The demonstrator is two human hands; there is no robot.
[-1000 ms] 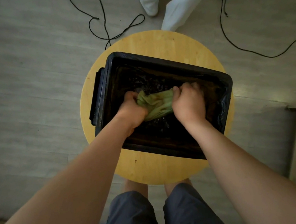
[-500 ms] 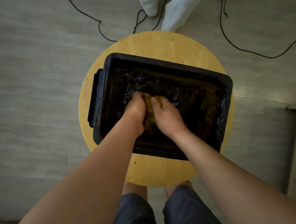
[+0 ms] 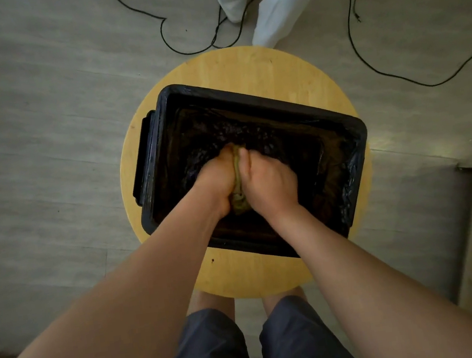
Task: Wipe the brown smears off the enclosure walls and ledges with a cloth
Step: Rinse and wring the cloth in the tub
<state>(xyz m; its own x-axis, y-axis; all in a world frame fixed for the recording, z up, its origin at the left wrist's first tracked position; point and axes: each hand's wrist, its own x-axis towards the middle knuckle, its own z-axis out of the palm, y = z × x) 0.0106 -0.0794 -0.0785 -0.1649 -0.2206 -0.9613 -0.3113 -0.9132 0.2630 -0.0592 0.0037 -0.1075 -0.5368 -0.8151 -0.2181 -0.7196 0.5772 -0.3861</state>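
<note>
The black tub (image 3: 248,102) is being supported on the round wooden stool (image 3: 244,66), within reach of both arms. The left hand (image 3: 212,182) and the right hand (image 3: 269,182) are being clamped on the left and right sides of the bunched olive cloth (image 3: 241,200), which is being squeezed between them low in the middle of the tub. This is judged to be wringing or rinsing ahead of wiping.

glossy black plastic tub (image 3: 351,130) on a smooth wooden stool (image 3: 244,66); soft green cloth (image 3: 240,199).
</note>
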